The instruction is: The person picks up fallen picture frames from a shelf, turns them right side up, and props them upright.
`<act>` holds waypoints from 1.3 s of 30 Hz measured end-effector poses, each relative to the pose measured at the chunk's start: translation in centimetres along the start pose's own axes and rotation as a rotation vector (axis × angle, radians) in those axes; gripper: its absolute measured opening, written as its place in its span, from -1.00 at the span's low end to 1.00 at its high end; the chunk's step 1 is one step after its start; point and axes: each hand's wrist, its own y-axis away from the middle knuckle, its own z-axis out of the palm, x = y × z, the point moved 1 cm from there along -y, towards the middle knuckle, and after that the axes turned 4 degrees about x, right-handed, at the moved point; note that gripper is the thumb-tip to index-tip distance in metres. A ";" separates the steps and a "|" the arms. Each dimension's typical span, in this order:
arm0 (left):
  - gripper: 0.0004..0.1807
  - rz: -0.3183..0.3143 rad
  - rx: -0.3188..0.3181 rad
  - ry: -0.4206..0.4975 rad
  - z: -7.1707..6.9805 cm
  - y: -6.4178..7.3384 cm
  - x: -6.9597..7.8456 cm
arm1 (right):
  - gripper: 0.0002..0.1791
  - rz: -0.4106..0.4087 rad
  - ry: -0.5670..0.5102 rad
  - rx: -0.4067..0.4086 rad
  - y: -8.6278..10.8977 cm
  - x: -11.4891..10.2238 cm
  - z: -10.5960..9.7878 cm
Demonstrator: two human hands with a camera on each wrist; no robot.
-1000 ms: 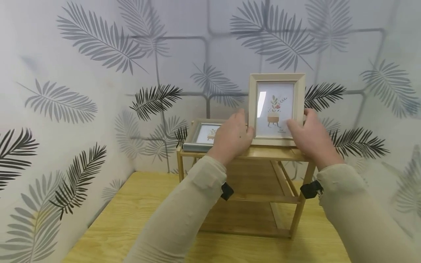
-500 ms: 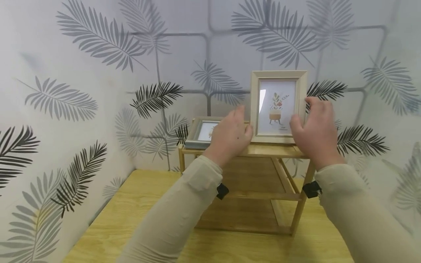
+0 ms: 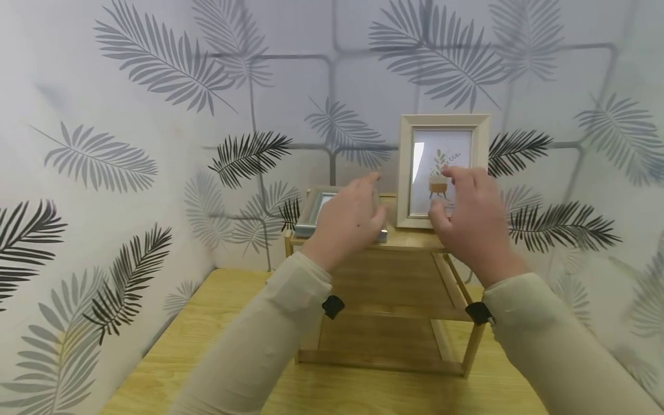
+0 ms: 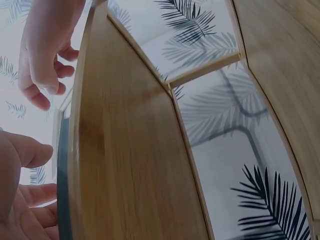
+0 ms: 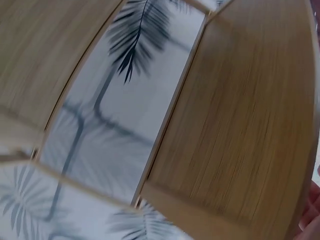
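Note:
In the head view a cream picture frame with a potted-plant print stands upright on the right of a wooden rack's top. To its left a silvery grey picture frame lies flat, partly hidden by my left hand. That hand hovers over or beside the flat frame, fingers loosely bent; contact cannot be made out. My right hand is in front of the upright frame, thumb and fingers spread apart, gripping nothing. In the left wrist view the left hand's fingers reach past the flat frame's dark edge.
The wooden rack has open lower shelves and stands on a yellow wood-grain table. Behind and at the left are walls with a leaf pattern. The rack's shelf boards fill much of the right wrist view.
My right hand has let go of the cream frame's right side and moved left, in front of it. My left hand has shifted left, away from the cream frame, over the flat one.

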 end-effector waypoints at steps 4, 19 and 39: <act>-0.35 -0.023 -0.005 -0.008 -0.8 0.3 -0.6 | -0.48 -0.041 -0.026 -0.026 0.3 -1.7 0.7; -0.34 -0.145 -0.040 0.013 -3.0 0.9 -3.7 | -0.47 -0.051 -0.049 -0.212 0.4 -5.5 3.2; -0.34 -0.322 -0.152 0.043 -4.4 0.5 -8.8 | -0.47 -0.053 0.127 -0.410 -0.2 -7.3 4.3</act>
